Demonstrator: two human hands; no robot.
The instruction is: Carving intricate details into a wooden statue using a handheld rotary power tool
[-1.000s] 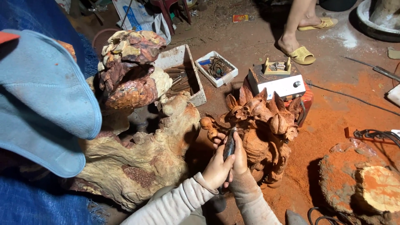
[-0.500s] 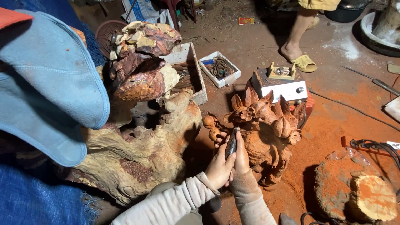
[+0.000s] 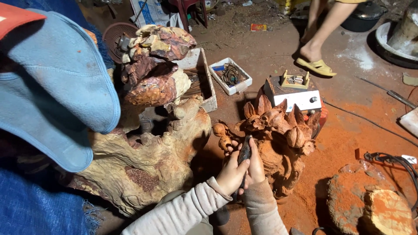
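Both hands are wrapping around a dark handheld carving tool (image 3: pixel 244 153), whose tip is pressing against the reddish wood carving (image 3: pixel 278 139) of lotus pods and leaves. The left hand (image 3: pixel 231 174) is gripping the tool's body from the side away from the carving, fingers curled tightly around it, thumb lying up along the barrel. The right hand (image 3: pixel 256 167) is clasping the same tool on the side next to the carving, its fingers closing around the handle and touching the left hand. Both wrists are coming out of pale knit sleeves (image 3: pixel 191 211).

The carving is standing on the dirt floor (image 3: pixel 339 143), which is lying thick with orange sawdust around its base. Just beyond the carving, a white control box (image 3: pixel 296 98) is sitting with a small wooden tray (image 3: pixel 295 80) of bits on top. Left of the carving, a large gnarled root sculpture (image 3: pixel 143 148) is rising, well taller than the carving. Behind that, further from the carving, a white plastic tray (image 3: pixel 230 76) is holding coiled wire and small parts. To the right of the carving, a sawdust-covered stump (image 3: pixel 370 204) is resting beside black cables (image 3: pixel 389 159). Far beyond the carving, another person's foot in a yellow sandal (image 3: pixel 317 66) is stepping on the floor.
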